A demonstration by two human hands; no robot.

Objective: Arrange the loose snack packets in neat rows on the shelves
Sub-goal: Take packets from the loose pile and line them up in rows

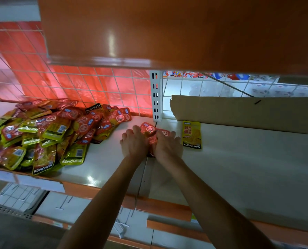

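Grip: left hand and right hand lie side by side, fingers curled over a small bunch of red packets, squeezing it between them.
Red packets: on the white shelf, at the seam between two bays, just in front of the post; their far ends stick out past the fingertips, and the rest is hidden under the hands.
Yellow packet: lies flat and alone just right of the right hand, label up, "KONCHEW" at its near end; whether the hand touches it cannot be told.
Pile: a loose heap of red and yellow-green packets fills the left part of the shelf, overlapping at all angles, apart from the hands.
Cardboard: a brown sheet stands along the back of the right bay, behind the yellow packet.
Grid: white wire mesh backs the shelf, with red showing behind the left bay.
Upper shelf: its orange underside overhangs everything.
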